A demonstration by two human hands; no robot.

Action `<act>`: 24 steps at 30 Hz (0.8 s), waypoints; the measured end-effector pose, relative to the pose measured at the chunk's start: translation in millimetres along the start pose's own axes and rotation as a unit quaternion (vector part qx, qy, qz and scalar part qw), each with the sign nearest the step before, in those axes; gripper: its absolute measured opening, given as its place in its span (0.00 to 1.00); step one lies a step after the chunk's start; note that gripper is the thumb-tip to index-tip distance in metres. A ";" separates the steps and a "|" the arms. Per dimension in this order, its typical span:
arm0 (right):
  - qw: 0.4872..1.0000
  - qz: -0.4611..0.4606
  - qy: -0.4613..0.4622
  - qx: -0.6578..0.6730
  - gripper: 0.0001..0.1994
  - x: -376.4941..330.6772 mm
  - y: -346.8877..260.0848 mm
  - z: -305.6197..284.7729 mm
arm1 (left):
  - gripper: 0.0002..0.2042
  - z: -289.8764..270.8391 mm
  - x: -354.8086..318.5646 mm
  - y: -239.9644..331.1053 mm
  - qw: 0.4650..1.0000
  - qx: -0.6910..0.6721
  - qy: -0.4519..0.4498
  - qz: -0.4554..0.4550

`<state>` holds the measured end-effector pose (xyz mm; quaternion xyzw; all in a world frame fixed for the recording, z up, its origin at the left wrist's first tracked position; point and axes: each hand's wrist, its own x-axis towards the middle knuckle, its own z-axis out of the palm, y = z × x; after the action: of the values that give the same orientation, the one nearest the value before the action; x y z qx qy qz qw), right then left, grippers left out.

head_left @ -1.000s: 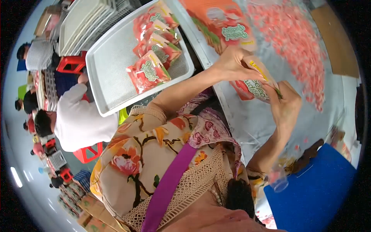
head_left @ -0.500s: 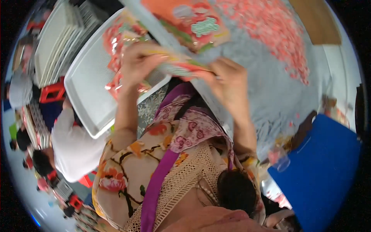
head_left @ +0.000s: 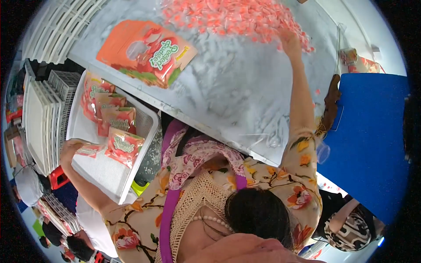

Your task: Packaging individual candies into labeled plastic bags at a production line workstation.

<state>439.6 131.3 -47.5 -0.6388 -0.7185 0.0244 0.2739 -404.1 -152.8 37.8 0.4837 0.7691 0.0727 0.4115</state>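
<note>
At the far left, my left hand has its fingers closed on the edge of a small filled pink pouch. The pouch is over the white mesh-bottomed tray, close to several similar filled pouches lying overlapped in it. My right arm stretches far out across the table, and my right hand touches the near right edge of a heap of small pink wrapped candies. Its fingertips are among the candies, so their grip is hidden. Between the hands, flat orange-and-pink pouches lie on the table.
The grey marbled tabletop has a raised edge beside the tray. Stacked white trays and a grey crate stand at the left, near a person in white. A blue board and a clear plastic cup are at the right.
My hands have come apart from the pouch they both held. The left has gone left over the tray with a pouch, the right forward to the candy heap. My view has turned.
</note>
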 end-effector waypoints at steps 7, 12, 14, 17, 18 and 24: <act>0.988 -0.092 0.116 0.036 0.12 -1.6 38.3 56.6 | 0.16 31.6 96.4 -4.9 0.945 0.199 0.188 0.181; 0.997 0.029 0.007 0.065 0.13 -86.4 -20.6 27.8 | 0.11 143.4 59.2 182.4 0.933 0.033 0.252 0.256; 0.978 0.110 -0.013 0.178 0.15 -116.0 -36.3 14.7 | 0.08 190.7 52.5 230.4 0.944 -0.033 0.186 0.272; 0.897 0.260 -0.044 0.354 0.19 -147.7 -69.3 -20.9 | 0.08 243.2 46.8 291.2 0.874 0.049 0.168 0.453; 0.845 0.326 -0.060 0.419 0.20 -155.3 -75.9 -33.9 | 0.09 255.7 46.6 302.1 0.885 0.046 0.164 0.434; 0.840 0.333 -0.014 0.428 0.21 -206.2 -68.3 -64.9 | 0.11 288.5 72.3 334.8 0.839 0.092 0.231 0.484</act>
<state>412.3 -93.7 -40.9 -0.6584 -0.3839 0.4281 0.4857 13.8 -2.6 -19.8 0.7989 0.5130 0.3012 0.0886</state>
